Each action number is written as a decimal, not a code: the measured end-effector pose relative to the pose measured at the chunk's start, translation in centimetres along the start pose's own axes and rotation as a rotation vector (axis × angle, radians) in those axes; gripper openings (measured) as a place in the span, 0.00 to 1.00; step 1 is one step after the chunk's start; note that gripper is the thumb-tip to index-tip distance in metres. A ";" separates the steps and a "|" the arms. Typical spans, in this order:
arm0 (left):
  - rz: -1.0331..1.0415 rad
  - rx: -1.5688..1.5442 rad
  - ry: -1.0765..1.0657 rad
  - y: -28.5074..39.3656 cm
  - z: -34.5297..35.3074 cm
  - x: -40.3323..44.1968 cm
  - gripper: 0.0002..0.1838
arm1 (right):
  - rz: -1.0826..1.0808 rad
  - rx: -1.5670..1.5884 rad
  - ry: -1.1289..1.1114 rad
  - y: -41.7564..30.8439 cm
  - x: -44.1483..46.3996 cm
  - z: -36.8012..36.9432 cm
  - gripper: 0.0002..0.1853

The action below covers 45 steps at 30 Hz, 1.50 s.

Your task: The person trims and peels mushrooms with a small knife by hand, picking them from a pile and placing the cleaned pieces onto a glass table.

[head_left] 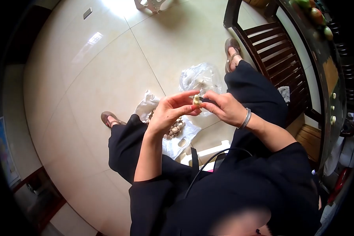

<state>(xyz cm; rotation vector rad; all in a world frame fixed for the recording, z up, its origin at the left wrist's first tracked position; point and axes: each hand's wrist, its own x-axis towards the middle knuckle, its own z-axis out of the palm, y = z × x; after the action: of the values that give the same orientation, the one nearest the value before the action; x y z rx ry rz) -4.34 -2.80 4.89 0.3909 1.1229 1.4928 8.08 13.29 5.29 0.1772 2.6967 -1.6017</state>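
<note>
Left hand (170,113) and right hand (229,110) pinch one pale piece (196,100)!
Over at left, the blue poster (6,151) blurs past reading.

Pale, glossy floor tiles (86,129) throw back a bright glare (122,7); a dark slatted chair (279,54) stands beside the long edge of a table (316,45).

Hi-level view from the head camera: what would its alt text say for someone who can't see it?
A seated person's left hand pinches a small pale piece, with the right hand close beside it. Between their outspread legs, a white plastic bag of brownish lumps and a clear plastic bag lie on the floor.
</note>
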 end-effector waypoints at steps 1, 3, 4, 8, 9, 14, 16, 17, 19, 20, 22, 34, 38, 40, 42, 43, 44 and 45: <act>0.000 0.007 0.000 0.0 0.0 0.0 0.20 | 0.013 0.009 -0.014 0.0 0.0 0.0 0.07; -0.013 -0.007 0.003 0.0 0.1 0.0 0.20 | 0.031 0.013 -0.005 0.1 0.0 0.1 0.10; -0.023 -0.021 0.004 0.0 0.2 0.0 0.20 | 0.032 0.015 -0.007 0.1 0.0 0.1 0.10; 0.012 -0.041 0.005 -0.5 0.3 0.1 0.19 | 0.048 -0.049 -0.006 0.2 0.0 0.1 0.12; 0.001 -0.027 0.012 -0.4 0.4 0.0 0.18 | 0.047 -0.072 -0.008 0.2 0.0 0.1 0.12; -0.027 -0.008 0.021 -0.3 0.3 -0.1 0.17 | 0.011 -0.111 -0.001 0.4 0.0 0.2 0.14; -0.036 -0.024 0.029 -0.3 0.3 0.0 0.17 | 0.001 -0.156 0.004 0.4 0.0 0.2 0.14; -0.035 -0.024 0.030 -0.4 0.3 0.0 0.17 | -0.015 -0.189 0.023 0.4 -0.1 0.3 0.14; -0.019 -0.006 0.027 -0.4 0.3 0.0 0.18 | -0.033 -0.221 0.043 0.4 0.0 0.3 0.15; -0.018 -0.006 0.027 -0.5 0.3 0.0 0.18 | -0.037 -0.249 0.053 0.5 -0.1 0.4 0.15; -0.027 -0.040 0.044 -0.5 0.3 0.0 0.18 | -0.041 -0.277 0.064 0.5 -0.1 0.4 0.15; -0.052 -0.088 -0.003 -0.4 0.3 -0.2 0.18 | -0.070 -0.186 -0.076 1.0 0.4 -0.4 0.16; -0.039 -0.059 -0.011 -0.5 0.3 -0.2 0.18 | -0.044 -0.115 -0.131 1.1 0.4 -0.4 0.17; -0.038 -0.044 0.011 -0.6 0.3 -0.2 0.19 | -0.047 -0.141 -0.122 1.0 0.3 -0.3 0.17; -0.047 -0.046 0.027 -0.6 0.4 -0.2 0.19 | -0.061 -0.293 -0.065 0.6 0.2 -0.2 0.17; -0.057 -0.048 0.043 -0.6 0.4 -0.2 0.19 | -0.062 -0.293 -0.064 0.7 0.2 -0.1 0.17; -0.055 -0.047 0.043 -0.7 0.4 -0.1 0.19 | -0.072 -0.341 -0.041 0.9 0.1 0.1 0.16; -0.054 -0.073 0.052 -0.9 0.4 -0.1 0.18 | -0.080 -0.388 -0.018 1.0 0.1 0.2 0.16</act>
<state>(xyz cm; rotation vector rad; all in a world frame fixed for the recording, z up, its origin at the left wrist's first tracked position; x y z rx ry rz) -3.50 -2.79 4.43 0.2706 1.1078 1.4996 8.09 13.60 4.29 0.0523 2.9630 -1.0527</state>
